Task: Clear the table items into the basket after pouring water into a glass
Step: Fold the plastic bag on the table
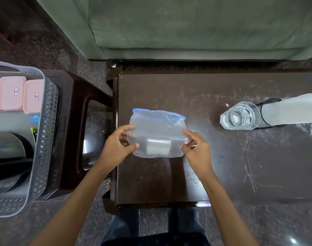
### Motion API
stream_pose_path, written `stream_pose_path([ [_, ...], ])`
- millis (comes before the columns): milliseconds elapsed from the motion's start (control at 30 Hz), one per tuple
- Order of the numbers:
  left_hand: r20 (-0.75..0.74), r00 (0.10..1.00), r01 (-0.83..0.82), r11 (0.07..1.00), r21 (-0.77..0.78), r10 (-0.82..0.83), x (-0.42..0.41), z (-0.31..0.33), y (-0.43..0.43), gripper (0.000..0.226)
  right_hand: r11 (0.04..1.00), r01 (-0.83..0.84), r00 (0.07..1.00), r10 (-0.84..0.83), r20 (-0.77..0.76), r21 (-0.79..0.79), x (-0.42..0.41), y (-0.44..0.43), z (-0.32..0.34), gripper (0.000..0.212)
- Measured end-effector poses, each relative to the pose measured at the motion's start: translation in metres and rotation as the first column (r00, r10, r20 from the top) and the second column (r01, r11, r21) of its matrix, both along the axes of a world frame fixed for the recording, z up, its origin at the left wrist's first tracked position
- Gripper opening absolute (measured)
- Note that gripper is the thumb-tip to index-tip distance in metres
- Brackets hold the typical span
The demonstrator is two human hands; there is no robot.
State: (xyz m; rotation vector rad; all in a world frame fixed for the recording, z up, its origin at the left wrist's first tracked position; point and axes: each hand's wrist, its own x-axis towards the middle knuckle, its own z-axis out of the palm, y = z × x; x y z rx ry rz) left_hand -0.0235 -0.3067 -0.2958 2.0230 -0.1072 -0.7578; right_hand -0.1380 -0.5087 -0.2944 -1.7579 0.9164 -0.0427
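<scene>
Our left hand point(116, 148) and right hand point(196, 150) pinch the zip bag point(157, 132) by its short ends, long axis left-right; basket point(45, 139) sits well left, so left hand's closer.

Looked steeply down from the head, close over the near edge of the dark table point(222, 166), toward the sofa point(187, 25) beyond.

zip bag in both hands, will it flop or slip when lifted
Probably floppy: the zip bag is thin, wrinkled film pinched by the left hand and right hand. Likely light: nothing bulky shows through. Glossy plastic may slip.
</scene>
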Motion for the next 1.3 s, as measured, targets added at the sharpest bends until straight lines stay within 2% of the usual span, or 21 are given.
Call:
stream_pose_path([
  [67,0.068,0.991,0.104,0.987,0.125,-0.114,-0.001,0.000,0.001,0.058,0.987,-0.087,0.996,0.084,-0.027,-0.135,0.001,0.000,0.002,0.034],
  [100,0.089,0.987,0.118,0.979,0.166,-0.134,-0.001,0.000,0.000,0.055,0.977,-0.114,0.993,0.108,-0.040,-0.180,0.001,0.000,0.003,0.027],
  [167,0.101,0.989,0.088,0.978,0.191,-0.109,0.001,0.000,-0.002,0.037,0.968,-0.122,0.992,0.117,-0.039,-0.220,0.001,-0.001,0.004,0.018],
  [233,0.066,0.997,0.038,0.988,0.150,-0.049,0.005,-0.001,-0.002,0.020,0.974,-0.087,0.996,0.085,-0.017,-0.211,0.001,-0.002,0.006,0.023],
  [300,-0.041,0.999,0.016,0.998,0.067,-0.014,0.009,0.002,-0.003,0.011,1.000,0.001,0.999,-0.001,0.039,0.004,0.004,-0.009,0.011,0.032],
  [367,-0.218,0.976,-0.033,0.996,-0.087,0.014,0.008,0.009,-0.005,0.009,0.953,0.044,0.988,-0.087,0.130,0.299,0.007,-0.017,0.016,0.026],
  [400,-0.293,0.955,-0.087,0.984,-0.152,0.039,0.006,0.012,-0.007,0.011,0.924,0.058,0.981,-0.123,0.149,0.379,0.009,-0.019,0.017,0.021],
  [467,-0.351,0.931,-0.180,0.963,-0.201,0.100,0.002,0.017,-0.011,0.013,0.924,0.101,0.976,-0.164,0.141,0.370,0.014,-0.017,0.019,0.017],
  [533,-0.311,0.936,-0.229,0.954,-0.192,0.162,-0.004,0.021,-0.016,0.015,0.981,0.124,0.985,-0.139,0.098,0.148,0.020,-0.006,0.019,0.016],
  [600,-0.226,0.954,-0.243,0.951,-0.192,0.199,-0.007,0.027,-0.020,0.018,0.989,0.113,0.992,-0.107,0.069,-0.092,0.024,0.008,0.019,0.016],
  [667,-0.159,0.965,-0.239,0.953,-0.186,0.211,-0.003,0.039,-0.019,0.017,0.977,0.136,0.989,-0.124,0.076,-0.165,0.032,0.020,0.024,0.017],
  [733,-0.104,0.975,-0.214,0.961,-0.175,0.198,0.012,0.059,-0.012,0.015,0.969,0.169,0.980,-0.146,0.133,-0.181,0.043,0.027,0.037,0.015],
  [800,-0.015,0.984,-0.178,0.971,-0.162,0.178,0.039,0.094,0.007,0.038,0.959,0.191,0.961,-0.139,0.241,-0.208,0.062,0.036,0.058,0.015],
  [867,0.151,0.986,-0.056,0.995,-0.078,0.067,0.071,0.142,0.035,0.056,0.953,0.204,0.928,-0.115,0.356,-0.225,0.088,0.053,0.086,0.015],
  [933,0.267,0.954,0.104,0.988,0.116,-0.132,0.104,0.189,0.059,0.053,0.953,0.211,0.888,-0.095,0.449,-0.216,0.115,0.073,0.113,0.015],
  [1033,0.261,0.926,0.183,0.929,0.323,-0.273,0.155,0.241,0.103,0.038,0.968,0.197,0.832,-0.079,0.549,-0.159,0.160,0.120,0.143,0.014],
  [1100,0.208,0.943,0.179,0.922,0.343,-0.261,0.181,0.254,0.129,0.034,0.982,0.154,0.808,-0.060,0.586,-0.112,0.183,0.149,0.151,0.013],
  [1167,0.164,0.976,0.094,0.954,0.285,-0.145,0.203,0.252,0.164,0.033,0.994,0.079,0.804,-0.019,0.595,-0.075,0.204,0.182,0.151,0.012],
  [1267,0.127,0.992,-0.058,0.970,0.236,0.028,0.227,0.221,0.223,0.025,0.997,-0.079,0.810,0.075,0.581,-0.018,0.227,0.225,0.140,0.002],
  [1300,0.114,0.992,-0.090,0.964,0.250,0.063,0.233,0.205,0.246,0.022,0.988,-0.152,0.822,0.129,0.555,-0.004,0.234,0.240,0.133,0.009],
])
